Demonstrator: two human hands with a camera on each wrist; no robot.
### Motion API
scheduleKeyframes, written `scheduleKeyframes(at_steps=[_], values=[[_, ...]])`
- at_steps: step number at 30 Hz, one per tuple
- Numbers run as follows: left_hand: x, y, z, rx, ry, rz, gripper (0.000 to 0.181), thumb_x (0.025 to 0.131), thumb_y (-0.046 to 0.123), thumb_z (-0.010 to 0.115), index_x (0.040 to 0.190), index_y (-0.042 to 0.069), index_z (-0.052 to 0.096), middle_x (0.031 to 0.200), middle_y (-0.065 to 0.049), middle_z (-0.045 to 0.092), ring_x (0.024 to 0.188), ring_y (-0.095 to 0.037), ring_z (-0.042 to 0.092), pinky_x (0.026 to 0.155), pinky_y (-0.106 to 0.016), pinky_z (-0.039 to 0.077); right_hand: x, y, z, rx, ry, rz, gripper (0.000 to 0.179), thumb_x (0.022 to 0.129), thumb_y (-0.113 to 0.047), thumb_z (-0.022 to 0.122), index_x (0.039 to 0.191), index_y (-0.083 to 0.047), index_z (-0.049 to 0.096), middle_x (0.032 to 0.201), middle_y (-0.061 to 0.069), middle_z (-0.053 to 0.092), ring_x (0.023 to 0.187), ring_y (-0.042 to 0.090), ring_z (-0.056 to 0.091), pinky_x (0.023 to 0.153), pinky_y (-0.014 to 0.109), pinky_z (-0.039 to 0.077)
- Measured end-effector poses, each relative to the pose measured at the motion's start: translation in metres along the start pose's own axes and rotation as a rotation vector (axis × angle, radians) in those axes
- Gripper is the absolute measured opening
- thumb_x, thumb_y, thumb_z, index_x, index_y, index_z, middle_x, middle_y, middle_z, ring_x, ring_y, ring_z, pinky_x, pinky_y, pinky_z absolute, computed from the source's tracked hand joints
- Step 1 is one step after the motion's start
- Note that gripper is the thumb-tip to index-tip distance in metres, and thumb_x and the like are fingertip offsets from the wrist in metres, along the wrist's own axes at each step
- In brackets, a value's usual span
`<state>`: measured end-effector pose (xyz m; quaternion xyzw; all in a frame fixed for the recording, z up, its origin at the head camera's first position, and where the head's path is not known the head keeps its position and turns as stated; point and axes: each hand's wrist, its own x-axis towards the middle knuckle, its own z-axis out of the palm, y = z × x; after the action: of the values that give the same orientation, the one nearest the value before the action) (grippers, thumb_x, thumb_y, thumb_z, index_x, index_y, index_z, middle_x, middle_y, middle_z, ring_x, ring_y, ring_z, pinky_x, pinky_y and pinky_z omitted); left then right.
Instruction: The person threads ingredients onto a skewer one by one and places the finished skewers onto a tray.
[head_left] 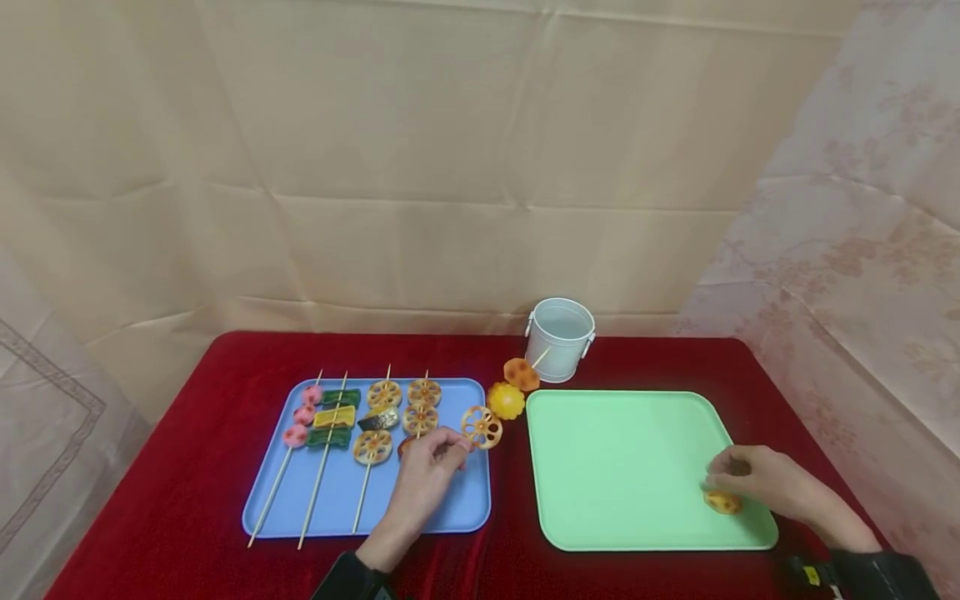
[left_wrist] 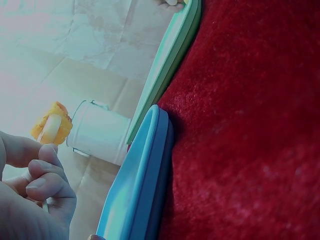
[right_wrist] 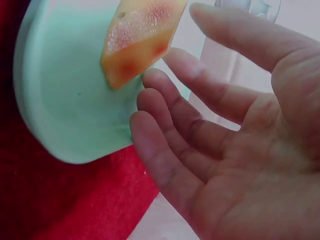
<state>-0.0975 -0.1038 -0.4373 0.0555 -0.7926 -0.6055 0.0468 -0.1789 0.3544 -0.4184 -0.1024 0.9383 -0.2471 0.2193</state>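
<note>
My left hand [head_left: 431, 475] pinches a skewer [head_left: 540, 358] above the right side of the blue tray. The skewer bears a lotus root slice [head_left: 482, 427], a scalloped yellow piece [head_left: 506, 401] and an orange piece [head_left: 521, 375]. In the left wrist view, the fingers [left_wrist: 50, 185] curl round its stick. Over the green tray's right side, my right hand [head_left: 761, 479] is beside a loose yellow-orange slice [head_left: 722, 502]. The right wrist view shows thumb and fingers spread apart, close to the slice [right_wrist: 140, 40] but not gripping it.
On the blue tray [head_left: 442, 521] lie several skewers of pink balls [head_left: 303, 414], green and yellow pieces [head_left: 334, 417] and lotus root slices [head_left: 372, 447]. The green tray [head_left: 615, 475] is on the right. A white bucket [head_left: 558, 342] stands behind, on the red cloth [head_left: 172, 500].
</note>
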Motion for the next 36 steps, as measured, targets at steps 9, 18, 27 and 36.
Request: scheduleKeyframes(at_steps=[9,18,27,36], values=[[-0.001,0.000,0.000,-0.028,0.005,0.005,0.013,0.095,0.014,0.069,0.091,0.004,0.074,0.075,-0.010,0.067,0.070,-0.021,0.060,0.062,-0.024,0.041,-0.004,0.003,-0.001,0.017,-0.079,-0.059,0.037,0.091,-0.031,0.079,0.110,-0.002,0.067,0.096,0.003,0.064,0.089,0.018,0.057,0.074,0.031,0.049],[-0.001,-0.001,0.000,-0.022,-0.004,0.015,0.013,0.096,0.013,0.067,0.092,0.003,0.074,0.075,-0.010,0.067,0.070,-0.017,0.058,0.064,-0.024,0.043,-0.004,0.006,-0.002,0.002,-0.146,-0.145,0.028,0.089,-0.028,0.081,0.103,-0.009,0.066,0.089,0.001,0.058,0.084,0.011,0.049,0.069,0.028,0.042],[0.000,-0.002,0.001,-0.011,-0.011,-0.007,0.014,0.096,0.015,0.066,0.092,0.004,0.074,0.074,-0.006,0.066,0.070,-0.016,0.057,0.065,-0.025,0.044,-0.001,0.004,0.005,-0.054,0.006,-0.158,0.018,0.095,-0.031,0.075,0.088,-0.016,0.068,0.071,-0.006,0.055,0.069,0.004,0.048,0.062,0.026,0.039],[0.000,-0.004,0.002,0.016,-0.010,-0.001,0.016,0.098,0.017,0.066,0.091,0.004,0.074,0.073,-0.005,0.066,0.070,-0.014,0.057,0.067,-0.026,0.044,0.011,-0.010,0.009,-0.152,0.171,-0.153,0.026,0.095,-0.030,0.075,0.074,-0.020,0.063,0.063,-0.009,0.049,0.065,0.007,0.042,0.058,0.027,0.034]])
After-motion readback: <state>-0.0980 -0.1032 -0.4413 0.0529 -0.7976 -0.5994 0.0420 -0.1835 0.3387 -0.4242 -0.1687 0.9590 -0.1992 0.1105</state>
